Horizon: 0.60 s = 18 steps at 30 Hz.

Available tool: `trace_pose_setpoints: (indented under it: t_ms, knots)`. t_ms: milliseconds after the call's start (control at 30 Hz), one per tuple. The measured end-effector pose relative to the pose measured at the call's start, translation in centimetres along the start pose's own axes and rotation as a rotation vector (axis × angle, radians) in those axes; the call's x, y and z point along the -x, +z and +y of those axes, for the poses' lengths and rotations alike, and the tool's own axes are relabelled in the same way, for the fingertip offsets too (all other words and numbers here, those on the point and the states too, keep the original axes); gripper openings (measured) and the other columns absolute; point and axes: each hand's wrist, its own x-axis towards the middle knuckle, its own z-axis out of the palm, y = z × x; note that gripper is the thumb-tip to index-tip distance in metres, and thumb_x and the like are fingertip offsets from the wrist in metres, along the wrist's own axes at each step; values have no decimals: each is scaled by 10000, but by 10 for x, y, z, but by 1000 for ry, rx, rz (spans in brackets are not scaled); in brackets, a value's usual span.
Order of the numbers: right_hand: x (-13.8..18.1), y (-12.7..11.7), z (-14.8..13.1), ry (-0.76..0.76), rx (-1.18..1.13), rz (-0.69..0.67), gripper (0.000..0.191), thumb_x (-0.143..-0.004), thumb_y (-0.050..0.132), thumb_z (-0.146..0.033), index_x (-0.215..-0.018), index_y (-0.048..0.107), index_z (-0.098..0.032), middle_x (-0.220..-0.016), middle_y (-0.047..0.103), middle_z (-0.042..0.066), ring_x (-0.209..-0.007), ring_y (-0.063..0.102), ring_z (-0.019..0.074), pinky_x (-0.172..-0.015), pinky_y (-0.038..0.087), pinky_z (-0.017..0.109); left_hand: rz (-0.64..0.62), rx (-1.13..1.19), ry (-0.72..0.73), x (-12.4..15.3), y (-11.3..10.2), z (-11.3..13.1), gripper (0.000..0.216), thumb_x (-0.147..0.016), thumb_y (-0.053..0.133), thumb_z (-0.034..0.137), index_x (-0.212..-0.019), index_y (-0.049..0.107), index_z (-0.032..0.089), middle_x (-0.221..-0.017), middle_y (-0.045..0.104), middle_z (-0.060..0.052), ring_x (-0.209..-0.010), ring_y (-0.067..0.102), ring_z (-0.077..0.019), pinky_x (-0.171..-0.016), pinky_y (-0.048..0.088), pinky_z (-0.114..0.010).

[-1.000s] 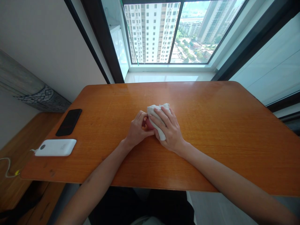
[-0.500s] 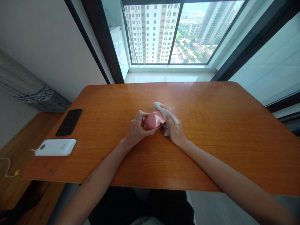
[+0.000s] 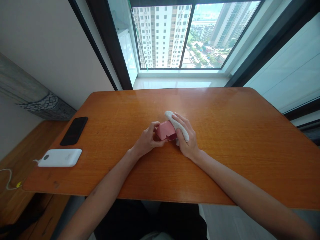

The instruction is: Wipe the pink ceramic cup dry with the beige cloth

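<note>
Since the frame 0.5 s ago: the white cloth (image 3: 178, 125) sits a little lower on the pink box (image 3: 166, 130), and the box is turned slightly, so less of its top face shows. Since 1.0 s ago the cloth no longer covers the box.

Current state:
- Left hand (image 3: 147, 140): fingers closed on the left end of the box, thumb on the near side. Judged function: steadies the box against the cloth's pressure.
- Right hand (image 3: 186, 140): clenched on the cloth, which is draped over the fingers and pressed on the right end of the box. Wrapping the cloth round the fingers likely gives a firm pad w/ full contact.
- Box: approx. counter (image 3: 225, 140) centre, between both hands, tilted. Cannot tell if its lower edge touches the counter.

Surroundings:
- Black phone (image 3: 74, 130): flat at the counter's left side, well apart from the hands.
- White power bank (image 3: 60, 157): just in front of the phone, near the left edge; its cable (image 3: 8, 181) hangs off the edge.
- Window (image 3: 182, 33): beyond the far edge, tower blocks outside.
</note>
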Motion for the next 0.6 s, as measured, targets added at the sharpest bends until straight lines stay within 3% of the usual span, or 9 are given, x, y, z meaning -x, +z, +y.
trace_pose_setpoints:
  t_ms: [133,267,433,600]
  knots:
    - [2,-5,-1,-196,193,-60,571,-1064,541,-334,-1632,507,-387,-1677,541,37,-1549,514,361,-1289,422,676,-97,-27,37,0,1,2,566,-890,844,382,-1324,510,239,-1094,722,-32,-895,693,-187,-818,588,-316]
    - [1,-5,1,-269,284,-166,683,-996,663,-374,-1641,463,-477,-1700,511,-39,-1565,492,405,-1325,333,735,-41,-208,118,-2,2,2,441,-840,873,377,-1131,582,219,-1054,701,-57,-965,686,-261,-901,589,-420]
    - [-3,-3,-6,-294,327,-243,746,-990,668,-348,-1674,399,-478,-1720,477,-57,-1604,439,406,-1375,185,748,91,-227,178,-1,1,4,409,-855,840,454,-1043,567,213,-906,653,-16,-769,600,-195,-740,545,-349]
    - [-4,0,-7,-307,290,-231,718,-1003,648,-312,-1670,422,-450,-1718,486,-35,-1596,460,376,-1371,272,704,140,-175,192,-2,0,9,361,-869,821,459,-927,563,211,-772,613,35,-641,512,-126,-615,453,-268]
